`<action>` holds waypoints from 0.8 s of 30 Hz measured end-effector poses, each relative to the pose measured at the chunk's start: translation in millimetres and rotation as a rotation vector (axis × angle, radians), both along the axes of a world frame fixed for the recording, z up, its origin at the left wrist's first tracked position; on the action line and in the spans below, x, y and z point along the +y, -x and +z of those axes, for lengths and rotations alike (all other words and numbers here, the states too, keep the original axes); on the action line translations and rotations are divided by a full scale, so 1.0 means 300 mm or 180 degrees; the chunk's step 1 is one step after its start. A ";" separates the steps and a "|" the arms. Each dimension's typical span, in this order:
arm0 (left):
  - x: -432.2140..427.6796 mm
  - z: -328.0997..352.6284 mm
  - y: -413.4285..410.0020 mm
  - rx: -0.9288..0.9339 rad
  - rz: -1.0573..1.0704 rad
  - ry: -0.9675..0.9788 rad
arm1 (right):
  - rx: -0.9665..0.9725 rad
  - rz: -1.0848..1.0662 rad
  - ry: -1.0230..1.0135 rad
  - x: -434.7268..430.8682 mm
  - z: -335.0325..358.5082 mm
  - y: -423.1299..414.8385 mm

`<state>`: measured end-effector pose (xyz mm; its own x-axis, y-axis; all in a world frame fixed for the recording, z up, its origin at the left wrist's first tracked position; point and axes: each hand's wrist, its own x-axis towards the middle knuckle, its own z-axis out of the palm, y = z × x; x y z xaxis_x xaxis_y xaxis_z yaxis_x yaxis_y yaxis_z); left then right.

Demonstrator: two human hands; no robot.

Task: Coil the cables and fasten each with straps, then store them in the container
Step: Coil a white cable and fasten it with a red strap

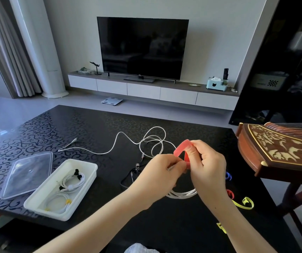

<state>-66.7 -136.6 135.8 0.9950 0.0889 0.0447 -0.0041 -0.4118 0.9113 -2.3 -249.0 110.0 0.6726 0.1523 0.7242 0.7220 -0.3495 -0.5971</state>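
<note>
Above the black table my left hand and my right hand both pinch a pink strap that arches between them. A coiled white cable hangs below the hands, partly hidden by them; which hand carries it I cannot tell. A loose white cable snakes across the table behind, and a dark cable lies left of my left hand. The white container at the left holds bundled white cables.
A clear lid lies left of the container. Blue, red and yellow straps lie at the table's right edge. A wooden zither stands close on the right. TV and cabinet are far behind.
</note>
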 end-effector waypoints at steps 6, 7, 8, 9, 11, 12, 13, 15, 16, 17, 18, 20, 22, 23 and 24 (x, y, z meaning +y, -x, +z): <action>0.014 -0.008 -0.033 0.0525 0.0125 0.0790 | 0.0665 0.0643 0.0138 -0.032 0.045 0.045; 0.019 -0.003 -0.035 0.0605 0.0122 0.1022 | 0.0552 0.0697 0.0224 -0.034 0.038 0.058; 0.026 0.003 -0.039 0.0679 0.0085 0.1258 | 0.0409 0.0720 0.0291 -0.036 0.029 0.070; 0.032 0.009 -0.040 0.0754 0.0005 0.1515 | 0.0290 0.0706 0.0329 -0.040 0.018 0.080; 0.041 0.012 -0.044 0.0849 -0.0169 0.1976 | 0.0172 0.0640 0.0300 -0.051 -0.002 0.086; 0.044 0.012 -0.044 0.0855 -0.0220 0.2153 | 0.0100 0.0609 0.0304 -0.059 -0.014 0.083; 0.046 0.011 -0.044 0.0842 -0.0240 0.2296 | -0.0029 0.0582 0.0374 -0.067 -0.025 0.080; 0.049 0.011 -0.046 0.0812 -0.0289 0.2530 | -0.0346 0.0528 0.0750 -0.082 -0.045 0.071; 0.049 0.014 -0.046 0.0759 -0.0357 0.2558 | -0.0416 0.0560 0.0922 -0.090 -0.052 0.067; 0.048 0.019 -0.045 0.0673 -0.0440 0.2460 | -0.0355 0.0675 0.0982 -0.096 -0.058 0.067; 0.046 0.020 -0.044 0.0578 -0.0514 0.2236 | -0.0182 0.0866 0.0898 -0.104 -0.058 0.071; 0.038 0.022 -0.040 0.0390 -0.0601 0.1754 | 0.0271 0.1291 0.0339 -0.126 -0.044 0.084; 0.037 0.022 -0.036 0.0168 -0.0598 0.1347 | 0.0724 0.1638 -0.0461 -0.144 -0.023 0.099; 0.040 0.023 -0.033 0.0058 -0.0578 0.1175 | 0.1004 0.1795 -0.0916 -0.150 -0.013 0.100; 0.042 0.024 -0.030 -0.0068 -0.0548 0.1000 | 0.1335 0.1942 -0.1369 -0.153 -0.004 0.098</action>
